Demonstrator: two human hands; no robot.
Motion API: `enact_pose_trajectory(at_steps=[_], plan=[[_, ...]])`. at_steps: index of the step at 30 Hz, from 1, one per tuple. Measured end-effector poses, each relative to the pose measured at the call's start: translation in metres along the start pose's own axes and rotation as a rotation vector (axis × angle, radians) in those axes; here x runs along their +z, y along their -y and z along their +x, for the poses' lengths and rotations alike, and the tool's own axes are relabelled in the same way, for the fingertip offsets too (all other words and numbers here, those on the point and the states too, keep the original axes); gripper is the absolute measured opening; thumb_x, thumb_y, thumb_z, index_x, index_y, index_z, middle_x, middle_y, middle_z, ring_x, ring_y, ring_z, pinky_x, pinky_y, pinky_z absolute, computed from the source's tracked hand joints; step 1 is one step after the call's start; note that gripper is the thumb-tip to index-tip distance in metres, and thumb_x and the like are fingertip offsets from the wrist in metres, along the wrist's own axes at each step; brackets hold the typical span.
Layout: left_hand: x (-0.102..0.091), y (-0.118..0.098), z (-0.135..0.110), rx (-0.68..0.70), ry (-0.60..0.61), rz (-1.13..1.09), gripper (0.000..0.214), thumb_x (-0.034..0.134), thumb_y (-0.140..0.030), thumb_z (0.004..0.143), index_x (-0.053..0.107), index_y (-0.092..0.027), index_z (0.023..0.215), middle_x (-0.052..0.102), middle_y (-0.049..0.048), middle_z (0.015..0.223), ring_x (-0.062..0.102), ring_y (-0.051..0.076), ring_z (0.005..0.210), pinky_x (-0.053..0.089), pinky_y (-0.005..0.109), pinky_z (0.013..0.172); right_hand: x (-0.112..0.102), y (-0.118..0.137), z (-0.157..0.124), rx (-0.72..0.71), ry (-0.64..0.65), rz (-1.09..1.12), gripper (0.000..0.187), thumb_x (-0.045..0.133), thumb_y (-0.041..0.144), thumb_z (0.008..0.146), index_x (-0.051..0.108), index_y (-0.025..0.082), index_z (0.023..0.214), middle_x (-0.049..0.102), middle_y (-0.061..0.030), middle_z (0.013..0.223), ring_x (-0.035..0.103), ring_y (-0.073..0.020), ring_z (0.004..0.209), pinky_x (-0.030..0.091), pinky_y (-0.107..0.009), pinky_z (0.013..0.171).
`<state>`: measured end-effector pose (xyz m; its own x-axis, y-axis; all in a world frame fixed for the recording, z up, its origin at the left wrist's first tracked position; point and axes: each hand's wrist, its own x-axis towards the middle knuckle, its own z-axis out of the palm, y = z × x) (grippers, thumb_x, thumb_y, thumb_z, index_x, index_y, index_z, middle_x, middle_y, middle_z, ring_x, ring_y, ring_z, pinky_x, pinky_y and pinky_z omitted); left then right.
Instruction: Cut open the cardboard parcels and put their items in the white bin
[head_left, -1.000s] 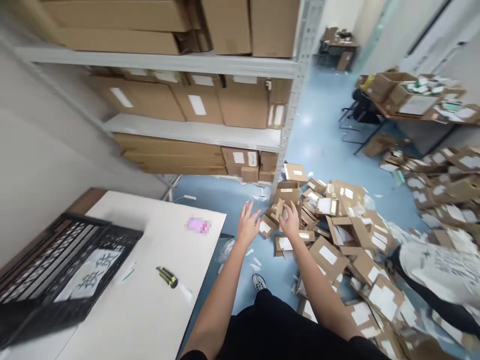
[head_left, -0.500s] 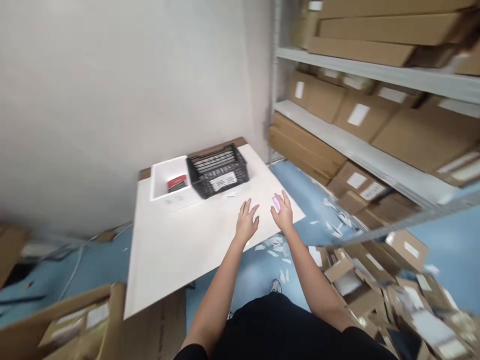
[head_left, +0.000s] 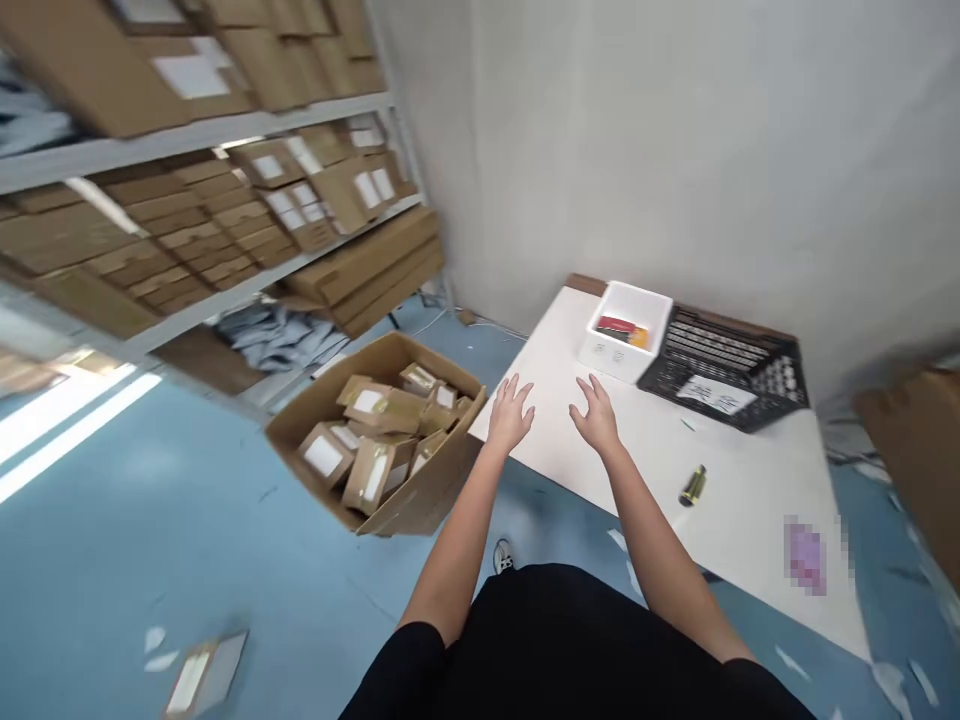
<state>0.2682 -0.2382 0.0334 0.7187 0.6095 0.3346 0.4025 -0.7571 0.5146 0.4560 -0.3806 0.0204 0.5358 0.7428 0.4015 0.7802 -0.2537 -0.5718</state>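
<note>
My left hand (head_left: 511, 415) is held out at the table's near left edge, fingers spread, with nothing in it. My right hand (head_left: 598, 415) hovers over the white table (head_left: 547, 440), also empty with its fingers apart. Beyond the right hand is a white bin (head_left: 609, 360) with red and orange packets (head_left: 628, 332) inside. Touching the bin's right side is a black mesh crate (head_left: 742, 405) with a paper label marked by hand. A small yellow-green and black tool (head_left: 693, 486) lies on the table to the right; its kind is unclear.
Left of the table stands a large open carton (head_left: 420, 505) holding several taped boxes. Shelves (head_left: 202, 315) stacked with cartons line the left side. One blurred box (head_left: 206, 675) shows at lower left. Paper scraps litter the blue floor. A blurred-out purple patch (head_left: 806, 555) is on the table's right.
My view has swung from the right-hand shelves to the left-hand ones. Both hands have gone from the table's right corner to its left end, staying open and empty.
</note>
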Motion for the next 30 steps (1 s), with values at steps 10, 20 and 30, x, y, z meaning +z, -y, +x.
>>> enact_pose_trajectory(at_steps=[10,20,30], plan=[[-0.133,0.207,-0.105,-0.51,-0.259,0.146,0.055,0.062,-0.027,0.094,0.055,-0.019,0.147,0.043,0.0148,0.163,0.034,0.034,0.153,0.032,0.054,0.126,0.203,0.181,0.074,-0.366,0.43,0.138,0.066,0.063,0.026,0.088,0.051,0.021,0.153,0.035,-0.0142,0.166,0.037,-0.0317,0.151,0.035,-0.051,0.124],[-0.143,0.292,-0.113,-0.72,-0.213,0.19,0.059,0.063,-0.026,0.092,0.053,-0.023,0.15,0.042,0.0137,0.163,0.035,0.035,0.153,0.032,0.055,0.125,0.319,0.245,0.143,-0.486,0.689,0.229,0.069,0.063,0.025,0.09,0.046,0.022,0.157,0.028,-0.0122,0.17,0.029,-0.0323,0.156,0.032,-0.051,0.126],[-0.078,0.391,-0.065,-1.027,0.019,-0.073,0.07,0.071,-0.019,0.082,0.053,-0.02,0.15,0.041,0.0157,0.165,0.044,0.033,0.149,0.038,0.044,0.122,0.445,0.217,0.214,-0.47,0.898,0.29,0.071,0.059,0.028,0.092,0.042,0.021,0.16,0.028,-0.0128,0.17,0.029,-0.0318,0.156,0.033,-0.051,0.125]])
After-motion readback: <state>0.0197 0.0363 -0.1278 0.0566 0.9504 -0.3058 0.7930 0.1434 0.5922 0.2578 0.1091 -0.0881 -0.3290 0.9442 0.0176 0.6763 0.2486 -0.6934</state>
